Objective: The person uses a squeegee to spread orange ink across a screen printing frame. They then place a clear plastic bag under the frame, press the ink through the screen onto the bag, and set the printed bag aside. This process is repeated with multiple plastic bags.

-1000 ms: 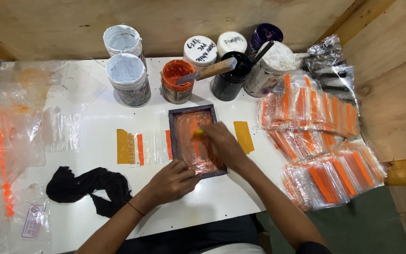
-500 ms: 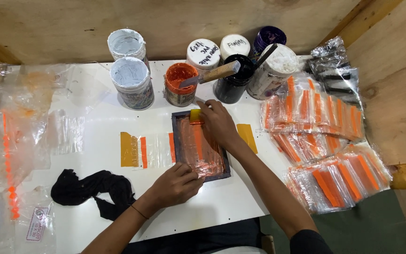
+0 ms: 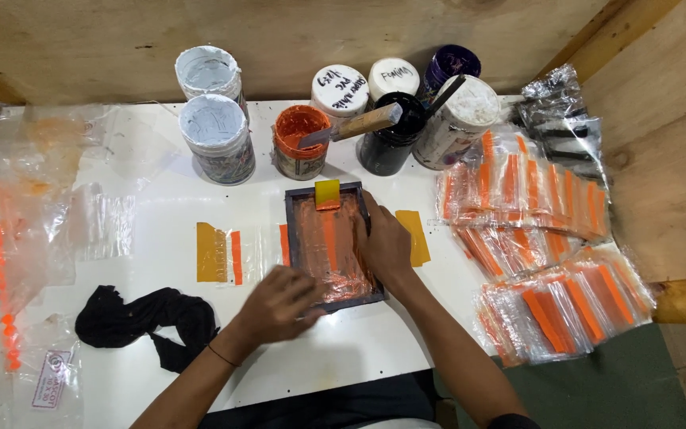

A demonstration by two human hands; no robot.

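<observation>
While both hands rest on the small screen frame [image 3: 331, 242] mid-tabletop [image 3: 375, 349], left hand [image 3: 279, 302] lies spread flat on its near edge and right hand [image 3: 383, 242] grips the right rail. Frame looks light and rigid; the ink-wet mesh is probably slippery, so hold the rails. Yellow squeegee [image 3: 328, 194] sits at the far end.

Bare white table [image 3: 152, 210] left of the screen frame [image 3: 291, 238]; paint jars [image 3: 299, 143] behind, printed bags [image 3: 533, 230] crowding right.
</observation>
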